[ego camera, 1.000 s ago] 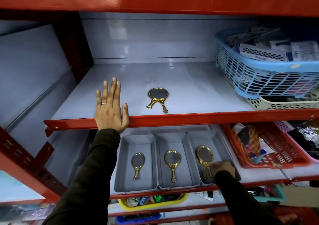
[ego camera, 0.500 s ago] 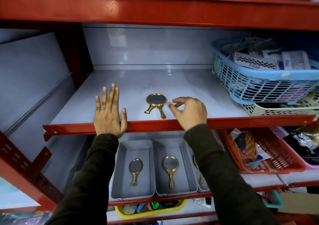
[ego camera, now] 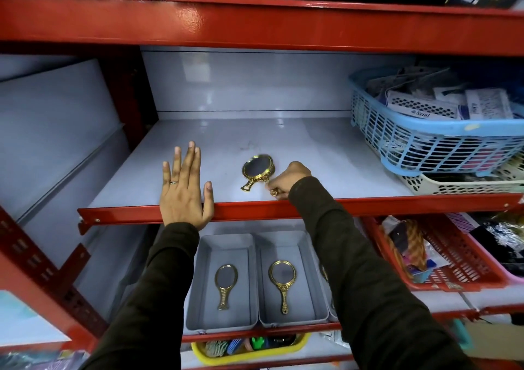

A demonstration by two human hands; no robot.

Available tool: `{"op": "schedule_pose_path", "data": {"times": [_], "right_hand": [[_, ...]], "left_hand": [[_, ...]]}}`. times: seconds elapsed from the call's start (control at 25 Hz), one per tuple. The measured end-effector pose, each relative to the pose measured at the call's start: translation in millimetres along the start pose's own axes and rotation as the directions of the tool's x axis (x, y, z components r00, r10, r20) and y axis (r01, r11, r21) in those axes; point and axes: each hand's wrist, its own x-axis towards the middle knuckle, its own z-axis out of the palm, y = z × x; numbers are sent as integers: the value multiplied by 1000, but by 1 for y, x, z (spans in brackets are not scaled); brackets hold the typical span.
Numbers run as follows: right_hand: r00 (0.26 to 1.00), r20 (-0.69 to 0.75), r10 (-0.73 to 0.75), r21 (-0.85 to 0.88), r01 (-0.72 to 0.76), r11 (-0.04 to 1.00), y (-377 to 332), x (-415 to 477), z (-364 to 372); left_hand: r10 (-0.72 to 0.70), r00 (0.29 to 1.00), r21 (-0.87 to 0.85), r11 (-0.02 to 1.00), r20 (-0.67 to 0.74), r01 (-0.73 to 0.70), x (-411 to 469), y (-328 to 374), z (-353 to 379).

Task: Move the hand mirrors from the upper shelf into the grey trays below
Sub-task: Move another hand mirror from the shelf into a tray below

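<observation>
A: Where are the hands?

B: The left hand (ego camera: 184,188) lies flat and open on the upper shelf (ego camera: 326,154). Its fingers are spread and its palm sits over the red front edge (ego camera: 255,208). It holds nothing. There is a ring (ego camera: 173,182) on one finger.

A: And the other one?

B: The right hand (ego camera: 289,181) is curled up at the shelf's front edge. Its fingertips pinch the handle of a gold mirror (ego camera: 258,168).

A: Where is that mirror?

B: Between the two hands, closer to the right one. The round glass end looks tipped up a bit off the shelf, but it is blurry, so I can't be sure. A second gold handle sticks out from under it toward the left hand.

A: What is below the hands?

B: Grey trays. The left tray (ego camera: 204,298) is under the left wrist and has one small mirror (ego camera: 225,284) lying flat in it. The middle tray (ego camera: 314,307) is just beside it and has another mirror (ego camera: 282,281). The right sleeve (ego camera: 368,298) covers most of a third tray.

A: Anything past the right hand?

B: A blue basket (ego camera: 425,142) full of packets, sitting on a white basket (ego camera: 467,185). Lower down is a red basket (ego camera: 459,262).
</observation>
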Motion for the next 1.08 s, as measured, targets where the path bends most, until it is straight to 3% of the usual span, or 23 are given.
{"op": "schedule_pose_path", "data": {"times": [0.08,0.28,0.4,0.6,0.68,0.76,0.92,1.08], "right_hand": [[990,140,7,294,-49,955,0,-11,-14],[916,366,-161,491,-43,870,22,-56,-39],[813,554,-177,381,-59,923,57,-77,-40],[640,763,88,62,-208,976,142,-89,-17],[634,743,215,-34,-285,958,172,-85,-1],[697,646,312,-54,-366,929,193,-71,19],[817,368,444,53,-495,867,218,-37,69],[818,233,526,146,-564,813,237,-26,102]], "left_hand": [[1,1000,2,1000,5,-1,0,0,-1],[1,1000,9,1000,5,-1,-1,1,-2],[0,1000,9,1000,13,0,-1,1,-2],[-10,1000,4,1000,21,10,0,2,-2],[-9,1000,13,1000,24,8,-1,0,-1],[-6,1000,25,1000,25,5,-1,0,0],[4,1000,32,999,9,-4,0,-1,1],[15,1000,22,1000,-14,-15,0,-2,3]]}}
